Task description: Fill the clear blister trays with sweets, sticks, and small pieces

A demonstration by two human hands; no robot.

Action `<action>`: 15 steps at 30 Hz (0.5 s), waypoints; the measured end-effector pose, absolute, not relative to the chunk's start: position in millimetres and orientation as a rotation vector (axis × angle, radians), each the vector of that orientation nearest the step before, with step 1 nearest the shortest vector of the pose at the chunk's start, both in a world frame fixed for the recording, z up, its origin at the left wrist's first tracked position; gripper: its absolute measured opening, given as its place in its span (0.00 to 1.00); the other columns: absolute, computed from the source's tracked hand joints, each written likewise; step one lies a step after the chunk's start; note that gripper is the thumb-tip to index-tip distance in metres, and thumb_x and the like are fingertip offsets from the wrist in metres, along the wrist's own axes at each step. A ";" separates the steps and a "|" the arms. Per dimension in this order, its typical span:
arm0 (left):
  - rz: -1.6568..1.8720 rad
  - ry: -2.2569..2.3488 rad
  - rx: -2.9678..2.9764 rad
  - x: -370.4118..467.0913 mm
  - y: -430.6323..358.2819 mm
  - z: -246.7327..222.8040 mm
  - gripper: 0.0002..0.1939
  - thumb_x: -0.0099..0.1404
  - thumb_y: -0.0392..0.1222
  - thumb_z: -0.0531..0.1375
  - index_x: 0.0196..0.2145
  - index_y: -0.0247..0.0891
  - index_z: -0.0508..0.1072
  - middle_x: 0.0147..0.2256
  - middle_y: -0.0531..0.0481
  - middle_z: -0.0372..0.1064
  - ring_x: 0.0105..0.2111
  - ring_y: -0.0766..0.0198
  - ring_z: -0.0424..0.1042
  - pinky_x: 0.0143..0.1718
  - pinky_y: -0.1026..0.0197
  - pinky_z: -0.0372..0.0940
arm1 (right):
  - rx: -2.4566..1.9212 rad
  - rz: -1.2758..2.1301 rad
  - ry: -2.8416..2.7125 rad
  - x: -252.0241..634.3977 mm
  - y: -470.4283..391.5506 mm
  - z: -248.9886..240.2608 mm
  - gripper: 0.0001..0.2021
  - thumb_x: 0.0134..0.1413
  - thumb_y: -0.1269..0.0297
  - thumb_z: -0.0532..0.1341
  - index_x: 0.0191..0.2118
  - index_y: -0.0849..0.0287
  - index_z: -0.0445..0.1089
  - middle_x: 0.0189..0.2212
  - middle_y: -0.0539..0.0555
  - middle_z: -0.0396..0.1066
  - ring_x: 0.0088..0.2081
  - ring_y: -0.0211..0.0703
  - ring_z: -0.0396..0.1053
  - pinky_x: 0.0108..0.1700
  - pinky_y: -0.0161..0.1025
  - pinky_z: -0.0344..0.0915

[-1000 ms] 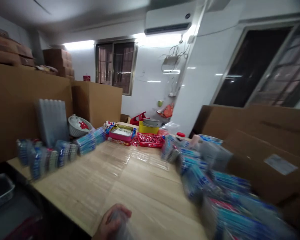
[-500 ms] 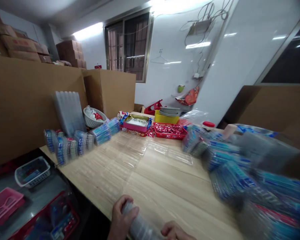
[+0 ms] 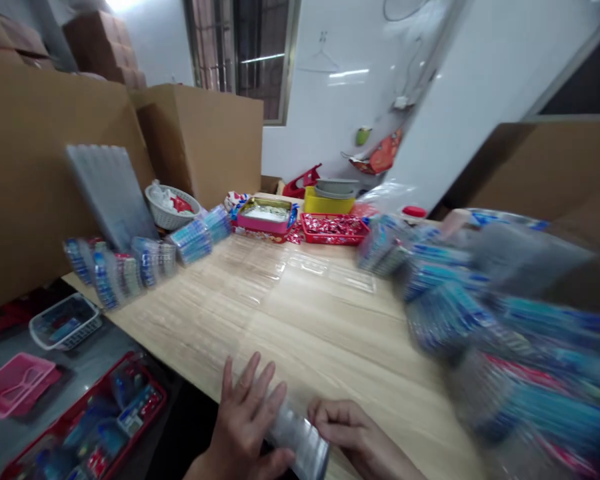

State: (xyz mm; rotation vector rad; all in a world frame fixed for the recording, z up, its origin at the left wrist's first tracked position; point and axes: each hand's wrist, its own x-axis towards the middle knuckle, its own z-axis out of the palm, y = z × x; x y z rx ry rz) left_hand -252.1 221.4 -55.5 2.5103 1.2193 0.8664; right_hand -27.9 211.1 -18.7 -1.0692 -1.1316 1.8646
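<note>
Close to the table's near edge lies a stack of clear plastic trays (image 3: 297, 433), blurred by motion. My left hand (image 3: 250, 417) rests along the stack's left side, its fingers stretched out and spread, the thumb across the near part. On the stack's right side, my right hand (image 3: 347, 427) has its fingers curled and pinched at the edge of the plastic. Farther up the table, single clear trays (image 3: 353, 279) lie flat in rows; those on the left are faint against the wood.
Packed blue blister packs (image 3: 447, 320) pile up along the right side. More packs (image 3: 195, 243) stand at the left, near a white basket (image 3: 173, 217). A red tray (image 3: 335, 230) of small red wrapped pieces and a pink tin (image 3: 265, 223) sit at the back. Lower left is a red crate (image 3: 147, 417).
My left hand has let go of its wrapped grip on the clear stack and spread its fingers. My right hand has come up against the stack's edge. The view has tipped downward.
</note>
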 end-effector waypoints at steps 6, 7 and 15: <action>0.931 1.009 2.826 -252.7 222.9 -63.8 0.39 0.54 0.64 0.58 0.59 0.42 0.60 0.55 0.39 0.64 0.59 0.42 0.55 0.62 0.39 0.33 | -1.163 1.754 -1.066 -36.0 207.9 -12.5 0.08 0.40 0.62 0.61 0.21 0.60 0.63 0.22 0.48 0.59 0.28 0.37 0.55 0.33 0.35 0.52; 1.019 0.985 2.870 -252.6 223.5 -64.3 0.41 0.53 0.66 0.57 0.58 0.40 0.61 0.54 0.38 0.65 0.59 0.42 0.56 0.62 0.39 0.35 | -1.184 1.713 -1.058 -36.9 207.4 -14.1 0.08 0.41 0.62 0.61 0.21 0.60 0.63 0.22 0.47 0.58 0.28 0.37 0.55 0.33 0.35 0.52; 1.284 1.057 3.059 -250.1 228.8 -73.7 0.13 0.65 0.45 0.55 0.46 0.42 0.72 0.47 0.46 0.73 0.56 0.53 0.62 0.63 0.43 0.42 | -1.326 1.507 -0.810 1.7 260.3 -49.2 0.14 0.42 0.52 0.61 0.23 0.59 0.63 0.24 0.50 0.65 0.30 0.42 0.65 0.36 0.41 0.64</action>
